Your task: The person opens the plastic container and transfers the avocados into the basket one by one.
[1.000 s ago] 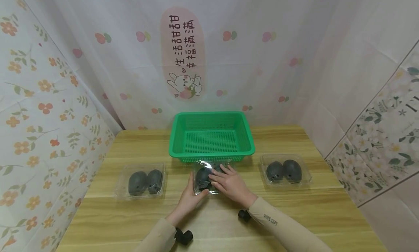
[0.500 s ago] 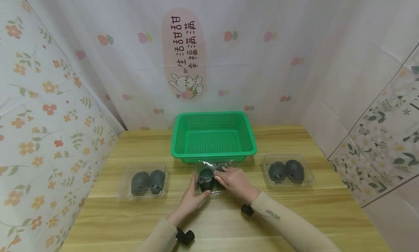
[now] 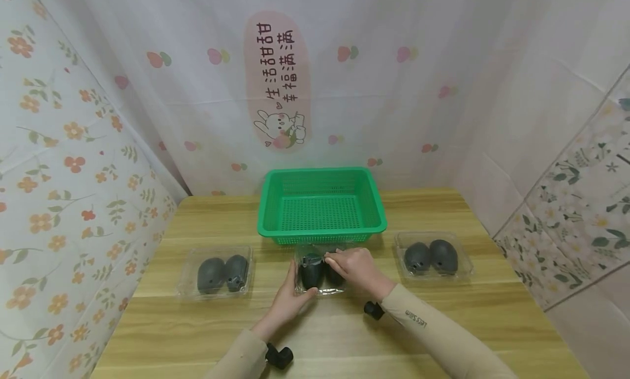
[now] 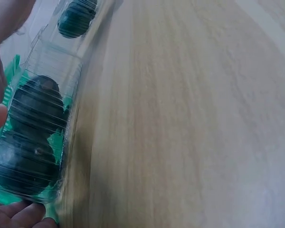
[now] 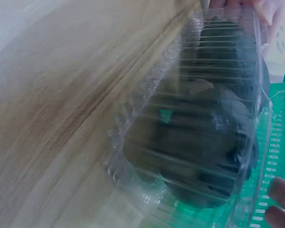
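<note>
In the head view a clear plastic box with two dark green oval fruits, avocado-like, stands at the table's middle. My left hand grips its left end, thumb at the front corner, fingers along the side. My right hand pinches a crumpled piece of clear film over the top, fingertips between the fruits. The left wrist view shows the ribbed side of the box with left fingers at its end. Right fingertips stand beside the box's upper edge in the right wrist view.
Right behind the box is a green slotted basket. Similar clear boxes with two dark fruits each stand at the left and right. Black wrist devices sit under both forearms. A patterned curtain closes off the back.
The right hand, spread flat over the film a second ago, has drawn its fingers together and moved slightly right, pulling film back from the left fruit. The left hand keeps its place.
</note>
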`<state>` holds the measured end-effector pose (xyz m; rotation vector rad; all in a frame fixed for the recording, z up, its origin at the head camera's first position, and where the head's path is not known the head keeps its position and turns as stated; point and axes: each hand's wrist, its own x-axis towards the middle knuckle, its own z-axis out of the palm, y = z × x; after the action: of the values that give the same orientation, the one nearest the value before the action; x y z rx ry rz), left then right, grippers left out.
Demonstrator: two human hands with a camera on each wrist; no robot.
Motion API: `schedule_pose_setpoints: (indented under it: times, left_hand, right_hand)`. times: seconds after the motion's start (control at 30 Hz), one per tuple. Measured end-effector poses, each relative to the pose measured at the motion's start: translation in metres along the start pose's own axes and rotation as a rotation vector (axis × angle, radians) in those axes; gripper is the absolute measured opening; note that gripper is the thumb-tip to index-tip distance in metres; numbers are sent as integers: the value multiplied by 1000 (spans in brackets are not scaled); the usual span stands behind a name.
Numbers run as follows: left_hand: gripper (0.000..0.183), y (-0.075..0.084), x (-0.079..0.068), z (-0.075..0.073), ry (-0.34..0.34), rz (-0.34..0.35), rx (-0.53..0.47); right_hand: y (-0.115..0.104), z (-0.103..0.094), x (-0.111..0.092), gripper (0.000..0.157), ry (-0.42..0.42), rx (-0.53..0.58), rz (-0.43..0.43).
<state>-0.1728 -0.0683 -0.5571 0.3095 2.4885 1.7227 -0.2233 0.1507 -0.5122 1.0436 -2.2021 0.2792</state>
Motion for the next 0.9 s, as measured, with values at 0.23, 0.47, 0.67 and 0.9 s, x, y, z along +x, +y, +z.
schedule_pose_setpoints:
  times: [0.23, 0.47, 0.67, 0.9]
  left_hand:
    - [98, 0, 0, -1, -11, -8, 16]
    - [99, 4, -1, -8, -52, -35, 41]
    - [99, 6, -1, -16, -75, -37, 69]
    - [99, 4, 0, -24, -94, -48, 107]
  right_hand:
    - [1, -5, 1, 22, -84, 31, -15]
    - [-1, -14, 7, 28, -135, 66, -15]
    - [-5, -23, 15, 37, -197, 84, -30]
    - [-8, -30, 23, 41, -280, 71, -33]
